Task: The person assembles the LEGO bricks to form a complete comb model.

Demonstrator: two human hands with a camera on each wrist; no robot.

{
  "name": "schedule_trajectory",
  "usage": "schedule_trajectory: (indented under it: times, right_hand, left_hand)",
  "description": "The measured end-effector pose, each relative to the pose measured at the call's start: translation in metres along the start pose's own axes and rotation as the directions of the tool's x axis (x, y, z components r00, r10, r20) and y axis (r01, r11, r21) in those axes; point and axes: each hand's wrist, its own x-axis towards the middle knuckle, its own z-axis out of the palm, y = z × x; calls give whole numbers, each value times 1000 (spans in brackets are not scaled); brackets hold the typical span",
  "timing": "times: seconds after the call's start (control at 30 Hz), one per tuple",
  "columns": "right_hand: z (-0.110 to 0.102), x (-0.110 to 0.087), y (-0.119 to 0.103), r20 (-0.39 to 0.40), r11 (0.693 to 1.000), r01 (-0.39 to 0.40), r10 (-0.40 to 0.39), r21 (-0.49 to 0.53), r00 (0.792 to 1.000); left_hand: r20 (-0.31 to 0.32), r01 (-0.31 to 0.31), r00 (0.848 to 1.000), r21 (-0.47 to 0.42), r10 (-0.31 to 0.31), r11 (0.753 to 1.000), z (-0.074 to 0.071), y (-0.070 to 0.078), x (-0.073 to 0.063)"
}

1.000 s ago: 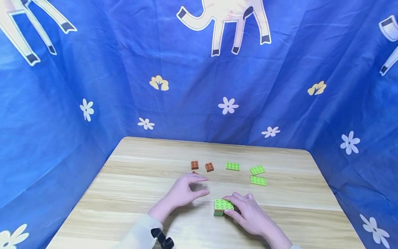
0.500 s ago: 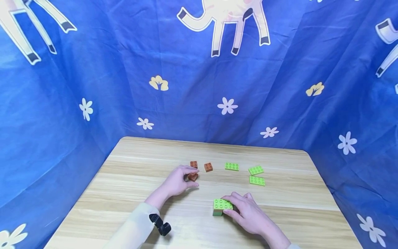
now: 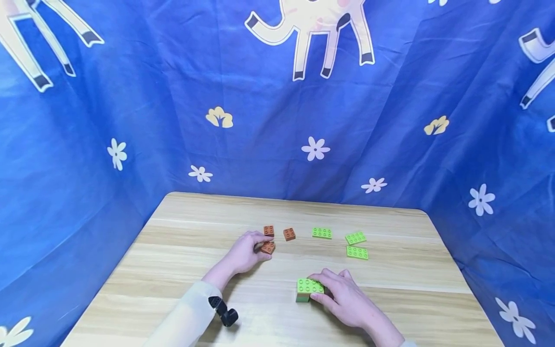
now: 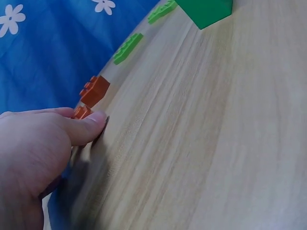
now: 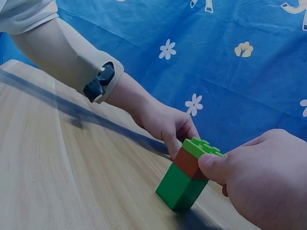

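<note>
Near the middle of the table, my left hand (image 3: 245,252) has its thumb and fingers around a brown four-stud building brick (image 3: 268,247), pinching it; in the left wrist view the hand (image 4: 43,143) hides most of that brick (image 4: 82,112). My right hand (image 3: 342,296) holds a small stack (image 3: 303,289) by its upper part. Seen from the right wrist, the stack has a dark green block (image 5: 180,189) at the bottom, a brown brick (image 5: 188,163) above it and a thin lime plate (image 5: 194,147) on top.
Two more brown bricks lie behind the left hand, one close to its fingers (image 3: 269,231) and one to the right (image 3: 289,234). Three lime plates, among them this one (image 3: 322,233), lie at the back right. A blue patterned curtain (image 3: 260,159) surrounds the wooden table (image 3: 195,231).
My left hand has moved left and away from me to the nearest brown brick and closed around it; the brick has turned slightly. The right hand stays on the stack.
</note>
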Motion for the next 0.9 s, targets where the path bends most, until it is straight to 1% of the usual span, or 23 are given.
schedule_trajectory:
  times: [0.17,0.33,0.47,0.6,0.73,0.9]
  right_hand:
    - [1,0,-1,1,1000,0,0,1,1000]
    - [1,0,-1,-1,1000,-2,2,4,1000]
    - [1,-1,0,-1,1000,-2,2,2,1000]
    - [2,-1,0,-1,1000,-3,3,2,1000]
    - [2,-1,0,1,1000,-4,4,7,1000]
    - [1,0,1,6,1000,-13,12,14,1000]
  left_hand:
    - [-11,7,1000,3,-7,1000,0,0,-3]
    - [-29,17,999,-12,-17,1000,2,-3,-3]
    - [-46,17,999,-41,-19,999,3,-5,-4]
    - [-54,19,998,-95,-24,995,1,-3,-6]
    - [-59,16,998,-131,-24,991,-1,2,-9]
    - [-55,-22,998,-179,12,984,-3,16,-14]
